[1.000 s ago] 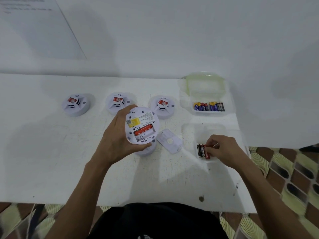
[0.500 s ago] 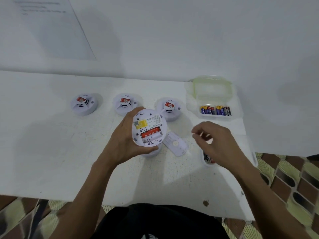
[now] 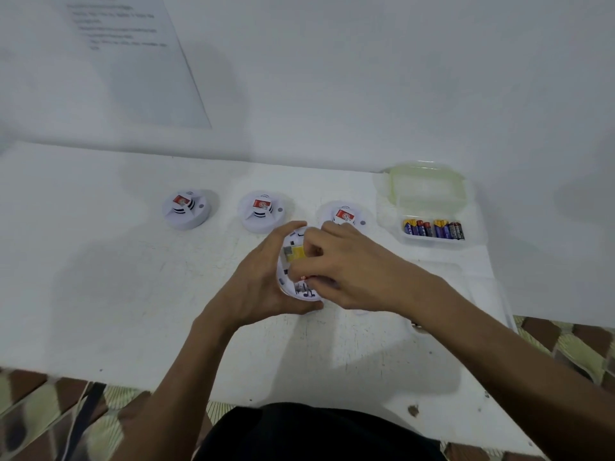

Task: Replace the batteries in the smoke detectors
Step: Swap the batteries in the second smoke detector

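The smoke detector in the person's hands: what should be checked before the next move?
1. Left hand grips the open detector firmly: ok.
2. Right hand has its fingers on the open detector: ok.
3. The battery sits home: cannot tell, fingers hide it.
4. Spare batteries lie in the clear box: ok.
5. Three other detectors wait in a row on the table: ok.

White detectors point(image 3: 186, 212) w/ red stickers point(image 3: 181, 200); blue/yellow batteries point(image 3: 432, 229); brown-patterned floor point(image 3: 565, 347).
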Available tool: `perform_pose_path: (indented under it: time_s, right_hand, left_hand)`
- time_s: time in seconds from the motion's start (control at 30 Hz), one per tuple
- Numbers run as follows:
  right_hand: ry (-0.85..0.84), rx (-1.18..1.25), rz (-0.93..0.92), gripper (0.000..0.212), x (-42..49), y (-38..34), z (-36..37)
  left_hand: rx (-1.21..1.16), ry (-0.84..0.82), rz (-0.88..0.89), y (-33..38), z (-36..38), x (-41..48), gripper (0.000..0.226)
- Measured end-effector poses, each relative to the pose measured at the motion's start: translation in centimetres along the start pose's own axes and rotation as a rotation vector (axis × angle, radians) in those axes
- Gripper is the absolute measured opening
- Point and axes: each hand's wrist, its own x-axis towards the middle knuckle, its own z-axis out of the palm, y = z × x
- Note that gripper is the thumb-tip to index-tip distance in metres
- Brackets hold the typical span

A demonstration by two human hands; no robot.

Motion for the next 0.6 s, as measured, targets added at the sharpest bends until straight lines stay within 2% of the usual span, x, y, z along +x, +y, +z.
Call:
perform_pose_path:
  time_s: [0.07, 0.13, 0.33, 0.47, 0.6]
  right_hand:
    - [-0.019, -0.077, -0.049, 0.019, 0.4, 0.0, -0.3]
    - [-0.040, -0.124, -0.086, 0.023, 0.8, 0.0, -0.6]
    - [-0.109, -0.065, -0.100, 0.020, 1.5, 0.3, -0.8]
    - [-0.072, 0.134, -0.047, 0.019, 1.2, 0.6, -0.6]
    - [0.011, 0.514, 0.172, 0.011, -0.2, 0.8, -1.3]
  left_hand:
    - [0.056, 0.024, 0.030, -0.3, 0.1, -0.1, 0.085]
    - [0.100, 0.041, 0.055, -1.0, 0.5, -0.3, 0.094]
    - [0.022, 0.039, 0.030, -0.3, 0.3, -0.4, 0.069]
    - [0.033, 0.022, 0.019, -0.8, 0.1, -0.1, 0.079]
    - [0.004, 0.037, 0.042, -0.9, -0.1, -0.2, 0.083]
